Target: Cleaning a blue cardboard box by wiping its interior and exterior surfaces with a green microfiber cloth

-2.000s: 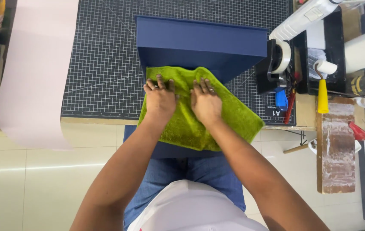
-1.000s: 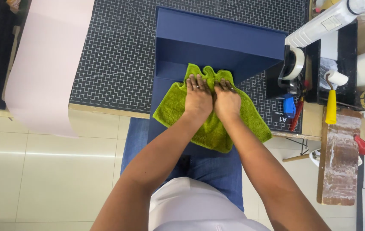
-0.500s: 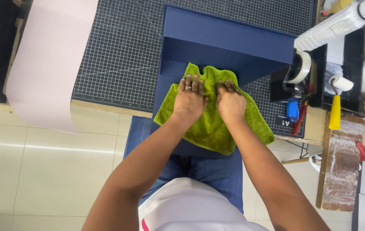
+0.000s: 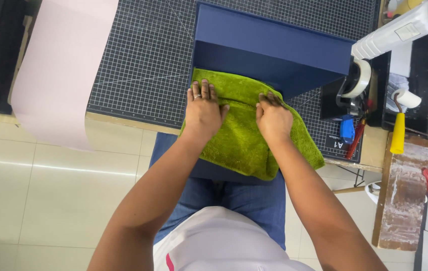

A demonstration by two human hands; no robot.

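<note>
The person wears a white short-sleeved top [image 4: 224, 241] with a small pink mark near its lower left edge, and blue denim jeans [image 4: 244, 200] that show below it between the two forearms. Both arms are bare from above the elbow down to the wrist, with no watch, bracelet or glove on either. The left hand [image 4: 203, 108] carries a thin, pale metal ring on one of its middle fingers, while the right hand [image 4: 273, 116] shows no ring on the fingers that can be seen.
</note>
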